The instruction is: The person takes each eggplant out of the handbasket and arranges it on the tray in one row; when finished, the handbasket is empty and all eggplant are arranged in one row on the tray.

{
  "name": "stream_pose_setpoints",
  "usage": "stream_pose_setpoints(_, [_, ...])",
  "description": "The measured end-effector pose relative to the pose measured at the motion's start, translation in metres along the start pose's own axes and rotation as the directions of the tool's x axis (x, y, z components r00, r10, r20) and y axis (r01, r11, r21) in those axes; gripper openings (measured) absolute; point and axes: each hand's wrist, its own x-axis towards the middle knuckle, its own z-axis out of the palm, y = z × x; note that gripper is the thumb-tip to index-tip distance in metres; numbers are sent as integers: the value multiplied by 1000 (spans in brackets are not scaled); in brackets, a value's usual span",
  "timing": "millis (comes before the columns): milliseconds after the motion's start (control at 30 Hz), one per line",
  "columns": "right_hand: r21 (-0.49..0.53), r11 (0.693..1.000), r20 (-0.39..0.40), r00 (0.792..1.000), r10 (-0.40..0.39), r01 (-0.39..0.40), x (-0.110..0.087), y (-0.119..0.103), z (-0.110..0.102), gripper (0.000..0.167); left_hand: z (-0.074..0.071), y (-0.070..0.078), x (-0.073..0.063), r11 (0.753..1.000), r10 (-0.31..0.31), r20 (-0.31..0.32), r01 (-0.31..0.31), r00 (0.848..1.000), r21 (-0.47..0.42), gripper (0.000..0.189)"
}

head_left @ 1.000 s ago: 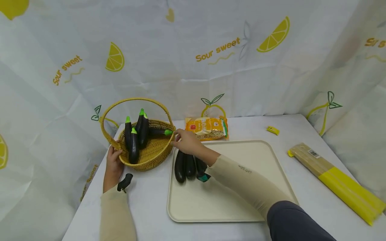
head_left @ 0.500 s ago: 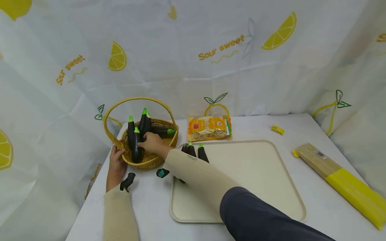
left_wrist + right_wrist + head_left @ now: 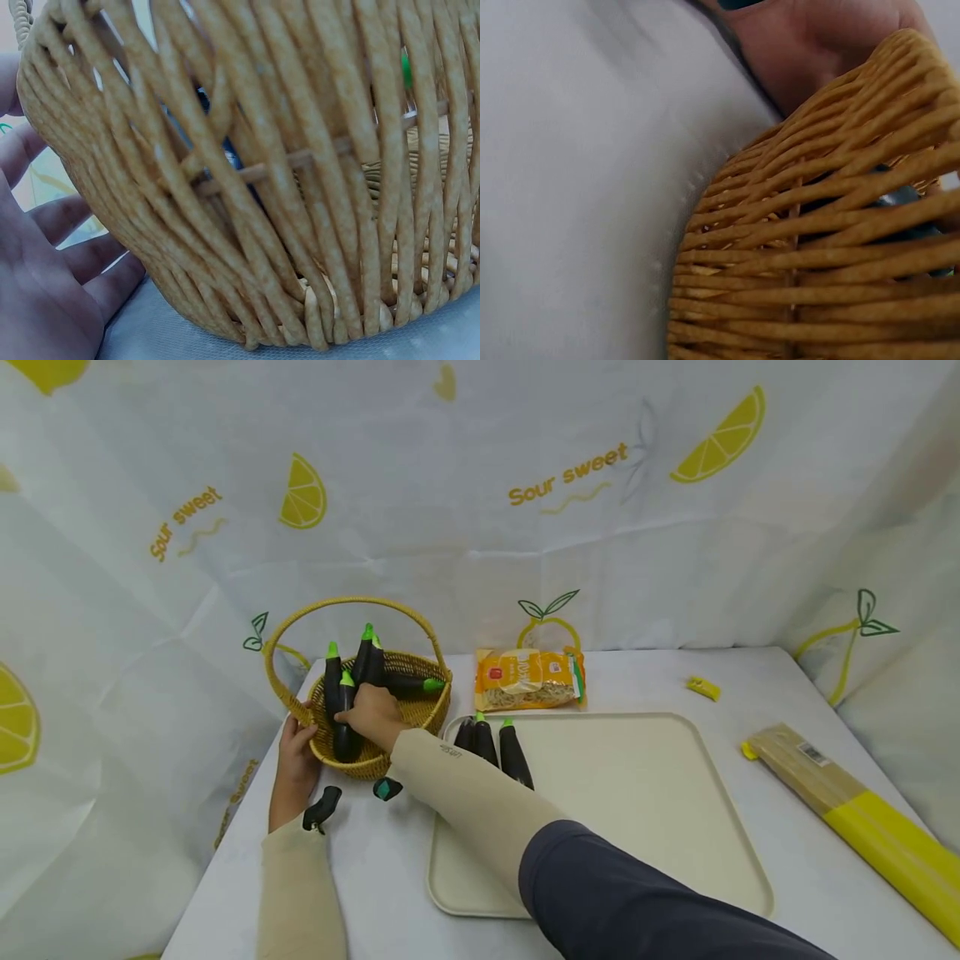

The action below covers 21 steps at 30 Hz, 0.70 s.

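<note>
A wicker basket (image 3: 442, 717) with a tall hoop handle holds several dark eggplants with bright green stems. My left hand (image 3: 298, 758) grips its left side by the handle's base; in the left wrist view that hand's fingers (image 3: 64, 217) lie along the woven outer wall. My right hand (image 3: 371, 714) reaches over the near right rim and grips an upright eggplant (image 3: 346, 739) at the front, the fingertips mostly hidden. The right wrist view shows the right palm (image 3: 810, 52) above the basket's rim. Other eggplants (image 3: 332, 681) stand behind and one (image 3: 408, 685) lies on its side.
Right of the basket is a beige tray (image 3: 637, 810) with several more eggplants (image 3: 515, 756), partly hidden under my right sleeve. Behind it lies an orange food packet (image 3: 528, 680). A small yellow packet (image 3: 702, 687) and a long yellow-and-brown package (image 3: 847, 806) lie to the right.
My right hand has moved left from the basket's right rim into the basket, onto the front eggplant. My left hand keeps its place on the basket. The head view has shifted slightly.
</note>
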Motion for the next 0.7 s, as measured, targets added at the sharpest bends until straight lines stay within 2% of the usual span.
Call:
stream_pose_setpoints(233, [98,995,-21,1000,-2,4,-2,2,-9,39,2,0,1,1000,20,3,-20,1000,-24,34])
stream_pose_setpoints(367, [178,983,-29,998,-47,52,-9,4,-33,47,3,2,1,999,28,4,-27,1000,-40,35])
stream_pose_setpoints(467, [255,961,-22,994,-106,108,-18,7,-55,51,3,3,1,999,30,-5,-30,1000,-37,35])
stream_pose_setpoints(600, [346,924,1,985,-173,162,-35,17,-82,50,3,3,-1,999,25,-3,-25,1000,-40,35])
stream_pose_setpoints(700, [365,912,19,978,-207,186,-50,27,-98,49,1,2,-2,998,25,10,-24,1000,-57,34])
